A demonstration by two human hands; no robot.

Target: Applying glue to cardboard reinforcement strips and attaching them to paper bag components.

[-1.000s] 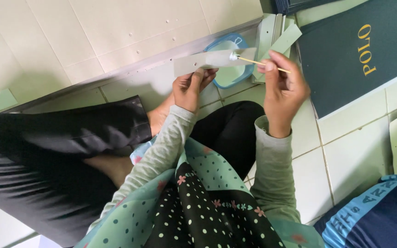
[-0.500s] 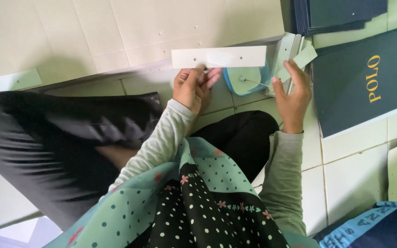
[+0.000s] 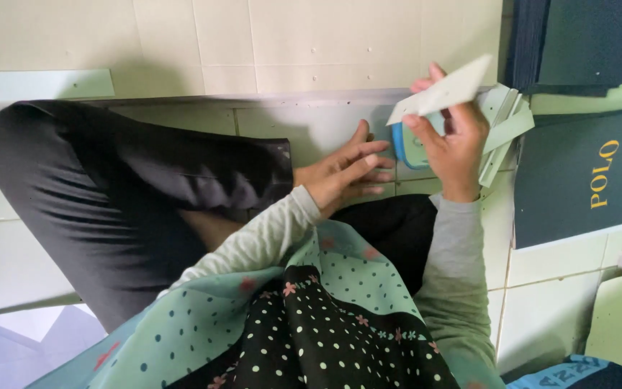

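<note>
The person sits on a floor of pale square tiles point(image 3: 563, 317), one knee in black trousers point(image 3: 109, 187) drawn up to the left of the hands. Beyond the knee lie large cream cardboard sheets point(image 3: 253, 43), with a pale green strip point(image 3: 37, 85) on their near edge at the far left.

A small round tub with a blue rim point(image 3: 406, 148) sits on the tiles just beyond the hands; its inside is hidden behind the right hand, so what it holds cannot be told. Several pale green card strips point(image 3: 505, 133) lean just right of the tub. Further right of the tub lies a dark green flat card cover with gold lettering point(image 3: 584, 180), and beyond that a stack of dark sheets point(image 3: 577, 43).

The right hand point(image 3: 455, 144) is raised in front of the tub, its fingers and thumb pinching a white card strip point(image 3: 440, 90) by its lower edge; the strip tilts up toward the right above the tub. The left hand point(image 3: 343, 173) holds nothing: its fingers are spread, resting low just left of the tub and against the trouser hem.

Half a second ago the left hand held the white strip level to the left of the tub while the right hand reached to the green strips; now the strip has passed to the right hand and the left has dropped, open.
</note>
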